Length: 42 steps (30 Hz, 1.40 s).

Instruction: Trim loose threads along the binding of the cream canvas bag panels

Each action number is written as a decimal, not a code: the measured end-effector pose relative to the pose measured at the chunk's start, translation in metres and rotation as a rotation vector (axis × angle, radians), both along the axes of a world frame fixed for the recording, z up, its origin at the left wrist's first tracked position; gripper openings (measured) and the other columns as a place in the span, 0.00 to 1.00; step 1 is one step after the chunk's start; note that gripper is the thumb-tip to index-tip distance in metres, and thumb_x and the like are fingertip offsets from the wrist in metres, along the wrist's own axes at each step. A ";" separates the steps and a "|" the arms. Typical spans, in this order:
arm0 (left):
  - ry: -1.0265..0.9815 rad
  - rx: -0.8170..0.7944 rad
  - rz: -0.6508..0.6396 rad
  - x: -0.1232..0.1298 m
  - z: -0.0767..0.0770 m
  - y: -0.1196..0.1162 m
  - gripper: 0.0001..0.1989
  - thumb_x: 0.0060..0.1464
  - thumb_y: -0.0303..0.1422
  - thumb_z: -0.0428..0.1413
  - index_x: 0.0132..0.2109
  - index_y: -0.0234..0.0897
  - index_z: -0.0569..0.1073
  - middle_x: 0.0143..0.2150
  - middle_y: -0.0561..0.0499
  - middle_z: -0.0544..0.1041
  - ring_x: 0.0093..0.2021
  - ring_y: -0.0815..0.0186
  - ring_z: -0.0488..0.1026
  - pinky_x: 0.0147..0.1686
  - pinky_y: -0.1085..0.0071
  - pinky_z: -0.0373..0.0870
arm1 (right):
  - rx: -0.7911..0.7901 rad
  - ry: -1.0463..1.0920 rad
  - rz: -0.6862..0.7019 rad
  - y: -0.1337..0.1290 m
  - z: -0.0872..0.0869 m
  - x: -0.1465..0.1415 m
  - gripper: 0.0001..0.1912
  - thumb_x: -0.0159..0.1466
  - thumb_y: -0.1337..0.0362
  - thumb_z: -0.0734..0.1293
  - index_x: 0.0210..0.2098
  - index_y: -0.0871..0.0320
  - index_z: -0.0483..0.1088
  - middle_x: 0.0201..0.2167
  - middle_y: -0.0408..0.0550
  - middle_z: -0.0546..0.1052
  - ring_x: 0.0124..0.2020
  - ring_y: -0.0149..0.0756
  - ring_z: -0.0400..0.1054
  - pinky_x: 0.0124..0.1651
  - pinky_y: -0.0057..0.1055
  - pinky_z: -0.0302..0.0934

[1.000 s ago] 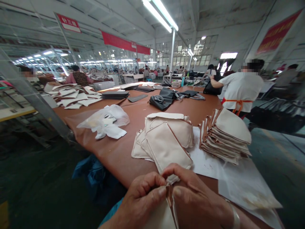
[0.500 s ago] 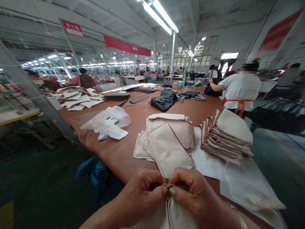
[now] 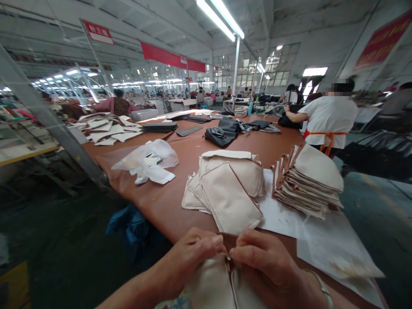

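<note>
At the near table edge, my left hand and my right hand pinch a cream leather bag piece from either side. A brown-edged slit runs down its middle between my fingertips. The piece's lower part drops out of the picture. Just beyond my hands lie several stitched cream bag pieces, overlapping in a loose heap. To their right is a thick stack of cream pieces with brown edges.
White sheets lie under the stack on the brown-covered table. A clear plastic bag is on the left. Farther back are black bags and cut cream pieces. A co-worker stands at the right; a metal post rises left.
My fingertips have moved slightly apart at the top of the slit, and the cream piece shows more between them. My view has shifted a little. The table items stay put.
</note>
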<state>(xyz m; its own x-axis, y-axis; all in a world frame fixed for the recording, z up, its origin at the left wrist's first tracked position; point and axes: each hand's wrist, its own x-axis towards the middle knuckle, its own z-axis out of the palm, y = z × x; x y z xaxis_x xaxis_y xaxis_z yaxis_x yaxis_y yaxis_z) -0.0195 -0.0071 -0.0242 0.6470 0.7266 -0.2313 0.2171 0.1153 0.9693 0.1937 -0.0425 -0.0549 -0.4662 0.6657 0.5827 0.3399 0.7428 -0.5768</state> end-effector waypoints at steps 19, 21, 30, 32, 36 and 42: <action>0.172 0.407 -0.258 0.008 0.010 0.000 0.13 0.63 0.34 0.50 0.30 0.35 0.66 0.27 0.56 0.64 0.27 0.72 0.57 0.26 0.76 0.54 | -0.583 0.198 0.028 0.002 0.010 0.020 0.18 0.72 0.53 0.56 0.39 0.59 0.69 0.28 0.44 0.68 0.29 0.32 0.62 0.32 0.27 0.57; 0.202 0.490 -0.265 0.009 0.010 0.000 0.11 0.62 0.31 0.50 0.30 0.35 0.65 0.28 0.56 0.65 0.27 0.73 0.59 0.27 0.77 0.55 | -0.699 0.128 0.077 0.009 0.017 0.021 0.24 0.73 0.52 0.53 0.34 0.60 0.70 0.27 0.43 0.67 0.28 0.31 0.60 0.32 0.27 0.56; 0.110 0.523 -0.225 0.011 0.008 -0.003 0.15 0.65 0.38 0.50 0.31 0.35 0.67 0.28 0.54 0.67 0.28 0.71 0.61 0.29 0.76 0.57 | -0.745 0.185 0.303 0.015 0.013 0.012 0.21 0.66 0.50 0.64 0.27 0.60 0.64 0.24 0.40 0.62 0.24 0.27 0.53 0.26 0.24 0.48; -0.051 0.366 -0.212 0.012 0.004 -0.002 0.18 0.64 0.43 0.50 0.31 0.34 0.68 0.29 0.52 0.68 0.29 0.70 0.62 0.30 0.76 0.59 | -0.814 0.341 0.355 0.012 0.008 0.009 0.22 0.66 0.48 0.64 0.27 0.60 0.63 0.25 0.41 0.63 0.25 0.27 0.52 0.27 0.24 0.48; -0.136 0.149 -0.179 0.011 0.001 0.004 0.27 0.63 0.53 0.45 0.31 0.33 0.69 0.28 0.52 0.67 0.27 0.70 0.60 0.27 0.75 0.58 | -0.791 0.436 0.401 0.011 0.007 0.009 0.21 0.66 0.50 0.66 0.26 0.59 0.61 0.26 0.41 0.62 0.26 0.27 0.52 0.28 0.24 0.47; 0.029 0.157 -0.253 0.010 0.017 0.008 0.28 0.65 0.52 0.42 0.30 0.33 0.69 0.26 0.55 0.62 0.26 0.71 0.55 0.27 0.74 0.54 | -0.730 0.339 0.345 0.010 0.009 0.013 0.19 0.67 0.52 0.64 0.28 0.59 0.62 0.25 0.40 0.61 0.26 0.27 0.51 0.29 0.24 0.48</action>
